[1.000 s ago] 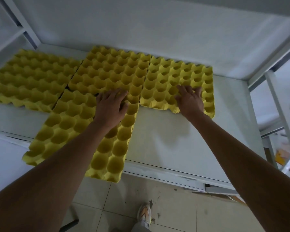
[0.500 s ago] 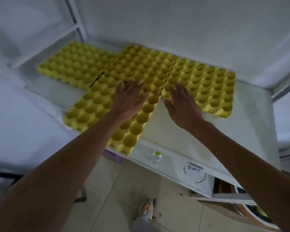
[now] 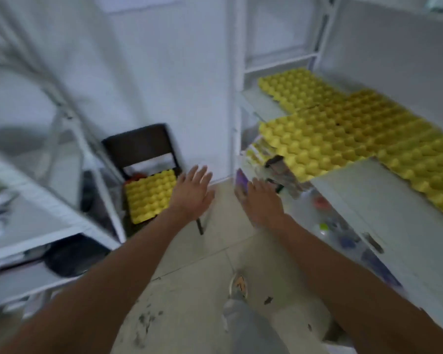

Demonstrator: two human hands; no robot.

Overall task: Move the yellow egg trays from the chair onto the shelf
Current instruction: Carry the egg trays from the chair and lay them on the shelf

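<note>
A yellow egg tray [image 3: 150, 196] lies on the seat of a dark chair [image 3: 138, 146] at the left of the white wall. Several yellow egg trays [image 3: 343, 134] cover the white shelf [image 3: 384, 200] on the right, one of them overhanging its front edge. My left hand [image 3: 191, 194] hovers open just right of the chair's tray, fingers spread, holding nothing. My right hand [image 3: 262, 201] is open too, in the air between the chair and the shelf's lower level. The view is blurred by motion.
A white metal rack [image 3: 44, 221] stands at the left with a dark pan [image 3: 72, 256] on its lower level. Bottles and small items [image 3: 325, 221] sit under the right shelf. Tiled floor [image 3: 197, 272] runs between the two, with my shoe [image 3: 238, 286] on it.
Both hands have left the trays on the shelf and swung left and down. The view has turned from the shelf toward the chair with its tray.
</note>
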